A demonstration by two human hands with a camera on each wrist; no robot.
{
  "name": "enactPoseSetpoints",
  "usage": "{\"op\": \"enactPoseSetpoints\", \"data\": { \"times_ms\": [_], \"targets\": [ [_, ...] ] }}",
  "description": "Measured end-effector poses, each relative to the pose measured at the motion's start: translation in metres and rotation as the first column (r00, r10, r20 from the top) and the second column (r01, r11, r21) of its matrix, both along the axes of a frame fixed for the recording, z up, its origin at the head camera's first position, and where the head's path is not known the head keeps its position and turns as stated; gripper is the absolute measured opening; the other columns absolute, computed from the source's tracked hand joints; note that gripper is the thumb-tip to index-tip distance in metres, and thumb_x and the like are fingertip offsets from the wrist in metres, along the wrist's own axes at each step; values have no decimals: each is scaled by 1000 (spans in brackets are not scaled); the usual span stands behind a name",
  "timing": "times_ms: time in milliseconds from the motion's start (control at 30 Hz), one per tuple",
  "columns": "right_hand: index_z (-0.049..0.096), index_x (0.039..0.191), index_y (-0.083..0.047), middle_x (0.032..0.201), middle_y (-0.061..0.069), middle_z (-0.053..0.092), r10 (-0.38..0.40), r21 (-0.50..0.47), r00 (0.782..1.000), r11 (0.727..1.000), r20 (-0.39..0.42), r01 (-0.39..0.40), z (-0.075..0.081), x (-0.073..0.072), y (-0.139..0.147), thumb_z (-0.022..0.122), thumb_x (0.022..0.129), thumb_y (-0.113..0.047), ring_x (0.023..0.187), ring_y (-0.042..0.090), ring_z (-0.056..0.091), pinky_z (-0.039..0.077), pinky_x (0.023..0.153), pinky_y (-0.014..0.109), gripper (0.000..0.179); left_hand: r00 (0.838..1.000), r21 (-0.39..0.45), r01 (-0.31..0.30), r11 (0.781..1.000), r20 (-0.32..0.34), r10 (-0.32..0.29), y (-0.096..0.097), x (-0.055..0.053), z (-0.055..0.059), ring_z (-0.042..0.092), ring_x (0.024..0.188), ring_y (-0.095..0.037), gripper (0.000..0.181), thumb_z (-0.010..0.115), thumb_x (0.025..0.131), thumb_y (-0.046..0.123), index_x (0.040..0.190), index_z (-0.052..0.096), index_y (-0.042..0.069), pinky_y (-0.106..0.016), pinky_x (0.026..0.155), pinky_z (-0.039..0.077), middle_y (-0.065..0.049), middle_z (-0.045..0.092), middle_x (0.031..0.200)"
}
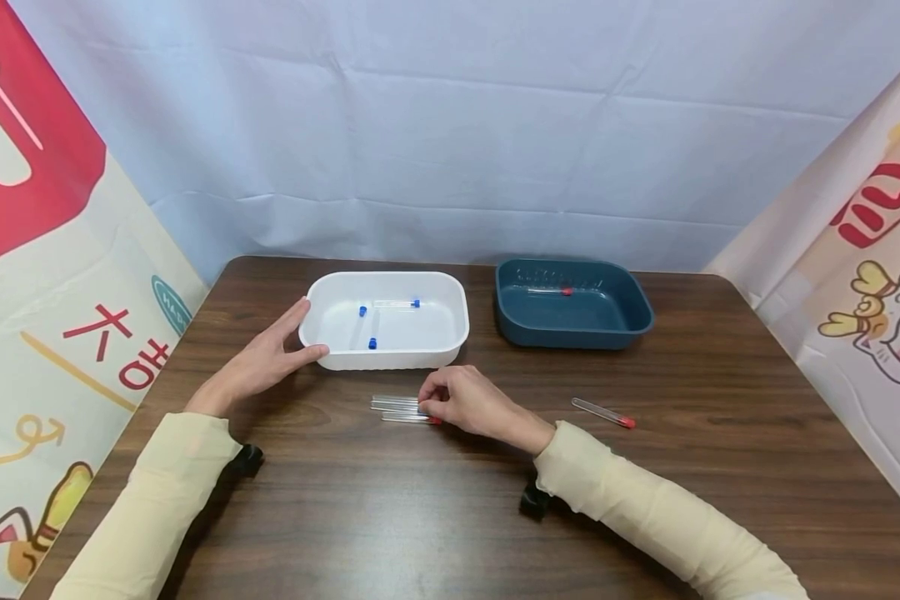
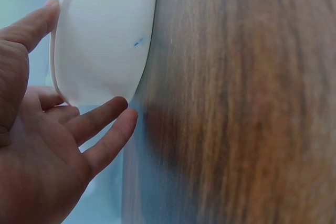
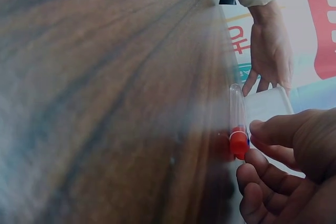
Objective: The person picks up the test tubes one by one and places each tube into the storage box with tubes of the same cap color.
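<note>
Our left hand [image 1: 266, 360], fingers relaxed, touches the white tray [image 1: 390, 361]; before it, our right hand [image 1: 471, 402] pinches a tube [image 1: 401, 408], best lifted gently.

Near the middle of the table [image 1: 307, 500], the right hand [image 1: 476, 406] covers the capped ends of the clear tubes [image 1: 397, 409]; their number cannot be told, nor whether the fingertips pinch one. In the right wrist view, a red-capped tube [image 3: 238, 121] hides most of a bit of blue behind it, the hand covers part of the white tray [image 1: 382, 361], and the tabletop is blurred. Toward the table's far left corner, the bodies of the blue-capped tubes [image 1: 395, 304] nearly vanish against the tray. The left wrist view cuts that tray off at the top, its blue specks [image 2: 138, 41] too blurred to name. The table's near edge and both sleeves [image 1: 146, 508] are cut off below.
</note>
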State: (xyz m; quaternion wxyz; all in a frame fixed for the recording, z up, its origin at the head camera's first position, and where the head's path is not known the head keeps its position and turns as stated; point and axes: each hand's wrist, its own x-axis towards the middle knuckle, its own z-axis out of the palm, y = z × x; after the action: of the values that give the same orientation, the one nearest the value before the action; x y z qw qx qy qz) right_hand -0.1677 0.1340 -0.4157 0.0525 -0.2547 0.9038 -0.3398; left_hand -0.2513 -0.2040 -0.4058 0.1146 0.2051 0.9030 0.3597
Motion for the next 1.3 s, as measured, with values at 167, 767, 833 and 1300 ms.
{"op": "enactPoseSetpoints", "data": {
  "times_ms": [167, 767, 833, 1300],
  "targets": [
    [76, 89, -13, 69, -9, 63, 3, -6, 1000, 1000, 8, -3, -2, 1, 0, 77, 93, -8, 64, 4, 56, 48, 61, 21, 7, 1000, -9, 5, 1000, -5, -5, 1, -1, 0, 4, 158, -31, 101, 64, 99, 56, 167, 4, 11, -60, 123, 14, -9, 2, 174],
    [77, 90, -14, 68, -12, 63, -22, 43, 999, 999, -24, 23, -2, 3, 1, 77, 93, -10, 66, 1, 56, 49, 65, 21, 5, 1000, -5, 6, 1000, 1, -6, 1, -1, 0, 4, 158, -30, 101, 64, 99, 57, 167, 4, 12, -60, 123, 14, -8, 2, 174],
    [78, 90, -14, 69, -13, 64, -24, 43, 999, 999, -24, 25, -1, 4, 2, 77, 93, -10, 66, 1, 57, 49, 65, 21, 5, 1000, -1, 7, 1000, -1, -7, 1, 0, 0, 4, 158, -30, 101, 64, 99, 56, 167, 4, 12, -60, 123, 14, -8, 2, 174],
    [77, 89, -14, 76, -10, 64, -65, 57, 998, 996, 5, 65, 0, 8, 21, 78, 92, -10, 71, 5, 55, 49, 64, 22, 6, 1000, -7, -3, 1000, 7, 3, 0, -1, -2, 4, 158, -31, 103, 64, 98, 59, 167, 3, 14, -61, 122, 14, -8, 1, 174]
  ]
}}
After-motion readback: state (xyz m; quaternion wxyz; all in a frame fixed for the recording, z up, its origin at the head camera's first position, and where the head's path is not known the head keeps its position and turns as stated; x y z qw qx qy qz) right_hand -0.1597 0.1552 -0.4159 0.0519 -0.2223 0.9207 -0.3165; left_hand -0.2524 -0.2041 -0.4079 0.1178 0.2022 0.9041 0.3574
